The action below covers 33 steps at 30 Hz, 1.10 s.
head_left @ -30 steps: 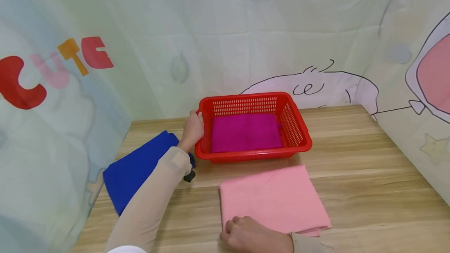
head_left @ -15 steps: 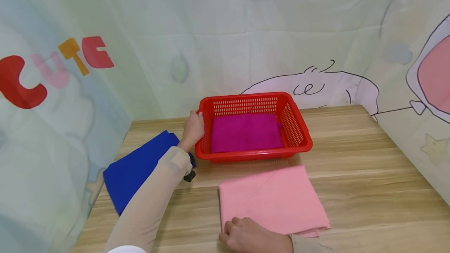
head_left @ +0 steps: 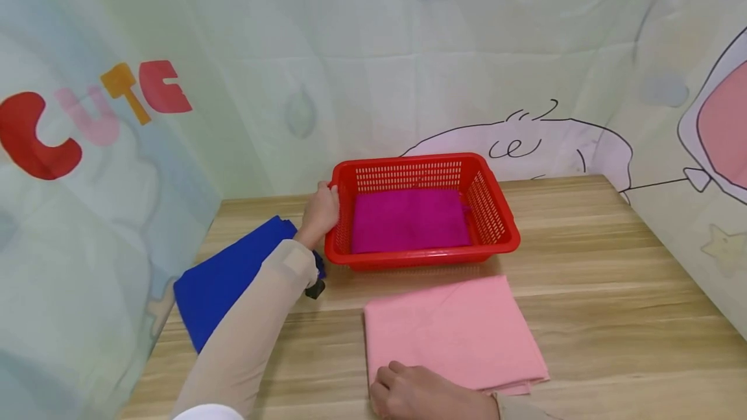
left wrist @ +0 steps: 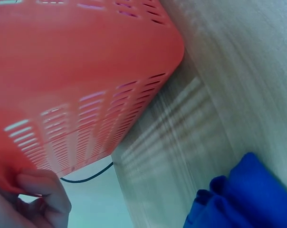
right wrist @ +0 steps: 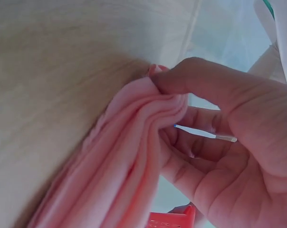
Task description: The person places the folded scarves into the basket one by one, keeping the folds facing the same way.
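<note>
A red plastic basket (head_left: 423,256) with slotted walls stands at the back of the table, a folded magenta cloth (head_left: 408,219) lying inside. My left hand (head_left: 321,212) grips the basket's left rim, and its curled fingers (left wrist: 43,190) show in the left wrist view. In front of the basket lies a folded pink cloth (head_left: 455,329). At that cloth's near left corner, my right hand (head_left: 414,394) pinches the layered edge. The right wrist view has the thumb (right wrist: 196,78) on one side of the stacked pink folds (right wrist: 129,152) and the fingers on the other.
A folded blue cloth (head_left: 233,271) lies on the left of the wooden table (head_left: 595,290), partly behind my left forearm (head_left: 251,329). A small black object (head_left: 315,289) shows beside the left wrist. Printed curtains (head_left: 362,70) hang close behind the table and along its sides.
My right hand has shifted very slightly to the right at the pink cloth's corner. The left hand and the basket have stayed in place.
</note>
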Motion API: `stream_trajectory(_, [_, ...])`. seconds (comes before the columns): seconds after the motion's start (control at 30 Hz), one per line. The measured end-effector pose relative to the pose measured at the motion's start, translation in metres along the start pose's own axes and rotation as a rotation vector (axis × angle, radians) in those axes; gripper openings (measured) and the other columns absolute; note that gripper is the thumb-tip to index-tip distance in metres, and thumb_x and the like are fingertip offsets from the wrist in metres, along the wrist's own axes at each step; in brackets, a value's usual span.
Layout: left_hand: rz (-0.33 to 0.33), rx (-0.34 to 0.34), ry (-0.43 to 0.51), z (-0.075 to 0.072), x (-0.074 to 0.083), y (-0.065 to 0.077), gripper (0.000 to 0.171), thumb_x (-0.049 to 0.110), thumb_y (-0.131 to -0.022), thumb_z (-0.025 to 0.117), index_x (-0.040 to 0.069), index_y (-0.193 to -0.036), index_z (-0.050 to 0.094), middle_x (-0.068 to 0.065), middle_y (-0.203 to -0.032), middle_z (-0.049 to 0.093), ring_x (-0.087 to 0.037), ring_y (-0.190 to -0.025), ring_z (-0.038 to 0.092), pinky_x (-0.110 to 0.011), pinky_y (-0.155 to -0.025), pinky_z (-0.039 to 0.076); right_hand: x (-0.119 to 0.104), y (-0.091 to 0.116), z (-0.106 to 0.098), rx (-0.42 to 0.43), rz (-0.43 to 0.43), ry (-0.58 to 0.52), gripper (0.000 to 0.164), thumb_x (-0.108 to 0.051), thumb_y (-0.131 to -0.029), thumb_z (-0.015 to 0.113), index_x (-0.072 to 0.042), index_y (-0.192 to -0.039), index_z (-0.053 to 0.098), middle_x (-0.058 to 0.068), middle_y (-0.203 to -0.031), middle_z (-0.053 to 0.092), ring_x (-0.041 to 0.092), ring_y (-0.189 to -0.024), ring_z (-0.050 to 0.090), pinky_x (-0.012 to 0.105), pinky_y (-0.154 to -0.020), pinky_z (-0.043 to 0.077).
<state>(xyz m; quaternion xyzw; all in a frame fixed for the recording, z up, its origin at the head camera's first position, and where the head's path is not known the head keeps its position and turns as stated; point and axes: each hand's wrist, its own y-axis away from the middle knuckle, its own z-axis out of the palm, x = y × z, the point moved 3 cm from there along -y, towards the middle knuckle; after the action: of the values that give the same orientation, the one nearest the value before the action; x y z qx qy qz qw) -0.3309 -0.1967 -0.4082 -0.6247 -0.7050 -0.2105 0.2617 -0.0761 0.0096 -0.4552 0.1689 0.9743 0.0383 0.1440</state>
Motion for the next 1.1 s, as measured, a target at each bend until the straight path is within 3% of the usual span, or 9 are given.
stream_trajectory(0.2, [0.008, -0.03, 0.006, -0.002, 0.001, 0.0, 0.043, 0.026, -0.111, 0.031, -0.007, -0.139, 0.035, -0.022, -0.096, 0.06, -0.031, -0.078, 0.066, -0.042, -0.072, 0.058, -0.001, 0.003, -0.006, -0.032, 0.003, -0.057, 0.025, -0.048, -0.097, 0.061, -0.025, -0.108, 0.064, -0.017, -0.095, 0.056, -0.007, -0.081, 0.045, 0.007, -0.069, 0.041])
stream_trajectory(0.3, [0.032, -0.033, 0.012, -0.003, 0.0, -0.001, 0.044, 0.025, -0.111, 0.03, -0.008, -0.139, 0.035, -0.023, -0.097, 0.06, -0.032, -0.079, 0.066, -0.042, -0.073, 0.058, -0.002, 0.007, -0.01, -0.005, -0.015, -0.045, 0.018, -0.045, -0.098, 0.062, -0.027, -0.103, 0.062, -0.018, -0.089, 0.052, -0.008, -0.078, 0.044, 0.007, -0.067, 0.039])
stream_trajectory(0.4, [0.057, -0.041, 0.027, -0.003, -0.003, -0.002, 0.045, 0.024, -0.111, 0.028, -0.009, -0.141, 0.034, -0.025, -0.103, 0.06, -0.035, -0.083, 0.066, -0.044, -0.076, 0.057, 0.0, 0.011, -0.014, 0.019, 0.02, -0.087, 0.015, -0.042, -0.098, 0.063, -0.027, -0.101, 0.062, -0.019, -0.086, 0.05, -0.008, -0.076, 0.044, 0.007, -0.067, 0.039])
stream_trajectory(0.53, [0.073, -0.049, 0.046, -0.005, -0.006, -0.002, 0.045, 0.021, -0.111, 0.025, -0.01, -0.142, 0.032, -0.03, -0.114, 0.058, -0.04, -0.093, 0.065, -0.048, -0.084, 0.054, 0.005, 0.021, -0.021, 0.12, 0.05, -0.032, 0.013, -0.035, -0.096, 0.067, -0.024, -0.098, 0.061, -0.018, -0.082, 0.047, -0.005, -0.074, 0.043, 0.009, -0.065, 0.039])
stream_trajectory(0.7, [0.075, -0.053, 0.06, -0.009, -0.012, -0.002, 0.044, 0.016, -0.11, 0.024, -0.011, -0.142, 0.035, -0.033, -0.128, 0.054, -0.045, -0.109, 0.059, -0.05, -0.094, 0.048, 0.011, 0.035, -0.028, 0.311, 0.008, 0.185, 0.023, -0.025, -0.083, 0.078, -0.021, -0.087, 0.055, -0.013, -0.076, 0.041, 0.0, -0.07, 0.037, 0.012, -0.062, 0.034])
stream_trajectory(0.8, [0.038, -0.084, 0.121, -0.012, -0.019, 0.0, 0.044, 0.016, -0.109, 0.023, -0.01, -0.142, 0.035, -0.032, -0.124, 0.054, -0.04, -0.094, 0.062, -0.043, -0.081, 0.052, 0.019, 0.04, -0.03, 0.396, 0.0, 0.233, 0.028, -0.022, -0.077, 0.081, -0.018, -0.081, 0.053, -0.01, -0.073, 0.041, 0.003, -0.066, 0.038, 0.013, -0.058, 0.033])
stream_trajectory(0.93, [-0.053, -0.122, 0.277, -0.016, -0.029, 0.004, 0.045, 0.018, -0.109, 0.024, -0.008, -0.145, 0.032, -0.027, -0.111, 0.054, -0.02, -0.066, 0.057, -0.025, -0.058, 0.048, 0.031, 0.045, -0.035, 0.479, 0.013, 0.253, 0.029, -0.015, -0.077, 0.081, -0.015, -0.076, 0.052, -0.007, -0.07, 0.043, 0.006, -0.062, 0.042, 0.013, -0.054, 0.035])
stream_trajectory(1.1, [-0.107, -0.117, 0.38, -0.019, -0.037, 0.008, 0.046, 0.018, -0.108, 0.03, -0.009, -0.146, 0.033, -0.022, -0.096, 0.056, -0.009, -0.054, 0.052, -0.018, -0.05, 0.046, 0.042, 0.054, -0.041, 0.511, 0.05, 0.243, 0.027, -0.011, -0.078, 0.082, -0.013, -0.077, 0.055, -0.006, -0.072, 0.046, 0.007, -0.063, 0.046, 0.015, -0.055, 0.04])
